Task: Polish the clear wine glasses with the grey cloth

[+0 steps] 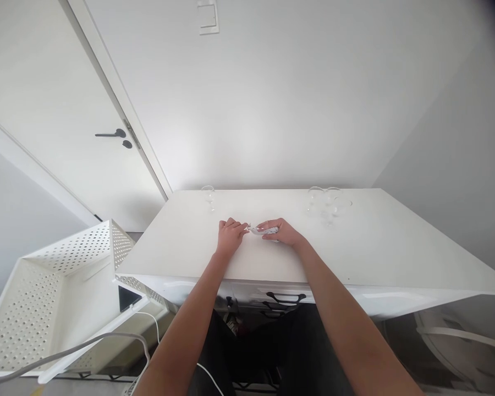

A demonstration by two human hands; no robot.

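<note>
One glass (208, 190) stands far left; my left fingers (240, 226) pinch the left tip of the shiny item (269, 231) mid-tabletop (181, 247); my right fingers (272, 223) curl around its right end. I'd hold lightly, level, clear of the far-right glasses (332, 193).

- Surface (379, 247): plain white, top and front edge alike
- Held object (270, 231): white and silvery grey, partly see-through
- Glasses at the far right (330, 203): clear, colourless
- Lone glass at the far left (208, 192): clear too
- Drawer handles (286, 301): black
- Door (37, 93): off-white, with a charcoal door handle (107, 134)
- Far wall (251, 99): pale grey-white; right wall (457, 159): deeper grey
- Light switch (207, 16): white
- Near-left rack (86, 291): white, its sides patterned with rows of small holes
- Thick cable (86, 344): grey; thin cable (209, 377): white
- Trousers (322, 346): black
</note>
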